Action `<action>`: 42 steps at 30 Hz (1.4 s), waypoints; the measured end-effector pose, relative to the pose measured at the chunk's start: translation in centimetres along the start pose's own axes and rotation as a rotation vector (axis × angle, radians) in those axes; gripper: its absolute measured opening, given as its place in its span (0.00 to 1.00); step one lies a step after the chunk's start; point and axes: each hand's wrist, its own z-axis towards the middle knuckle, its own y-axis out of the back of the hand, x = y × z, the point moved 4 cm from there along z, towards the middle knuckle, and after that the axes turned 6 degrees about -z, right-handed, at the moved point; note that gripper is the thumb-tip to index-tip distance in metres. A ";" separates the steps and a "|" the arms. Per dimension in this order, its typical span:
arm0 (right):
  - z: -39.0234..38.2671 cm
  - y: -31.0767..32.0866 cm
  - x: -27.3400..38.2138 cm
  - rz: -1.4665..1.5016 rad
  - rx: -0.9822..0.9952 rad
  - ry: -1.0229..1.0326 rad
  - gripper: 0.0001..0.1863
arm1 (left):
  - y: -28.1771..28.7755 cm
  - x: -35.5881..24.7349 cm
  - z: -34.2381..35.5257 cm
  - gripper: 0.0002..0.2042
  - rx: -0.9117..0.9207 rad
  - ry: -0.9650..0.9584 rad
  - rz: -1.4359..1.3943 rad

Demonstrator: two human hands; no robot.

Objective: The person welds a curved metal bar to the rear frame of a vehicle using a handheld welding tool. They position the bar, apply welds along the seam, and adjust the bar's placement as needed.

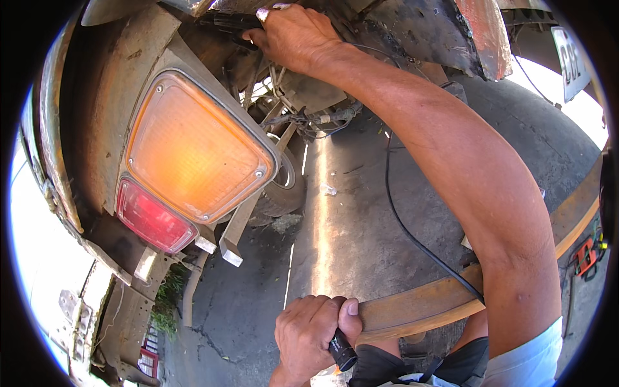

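Observation:
My right hand (293,39), a ring on one finger, reaches up behind the tail lamp unit and closes its fingers on a dark, handle-like part (225,24) under the rusty vehicle body. The lamp has a large orange lens (193,148) over a smaller red lens (151,219) in a grey frame. Low in the view, my left hand (309,335) is clenched around a short black cylindrical handle (343,351), thumb on top. A thin black cable (403,226) hangs from the underside down past my right forearm.
Loose wiring and connectors (322,119) dangle beneath the body. A wheel (284,187) stands behind the lamp on grey asphalt (348,219). A curved orange-brown beam (419,303) crosses near my left hand. A red tool (587,255) lies at the right.

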 end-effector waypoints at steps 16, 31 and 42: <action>0.1 0.1 -0.2 -0.012 -0.002 0.007 0.26 | 0.0 0.0 -0.1 0.10 0.011 0.009 0.009; 0.4 -0.3 -0.4 0.017 -0.069 0.028 0.27 | 0.0 0.0 0.0 0.09 0.009 -0.004 0.005; -1.6 0.5 -0.6 -0.170 -0.040 0.213 0.27 | -0.1 0.1 0.0 0.11 -0.028 -0.037 0.009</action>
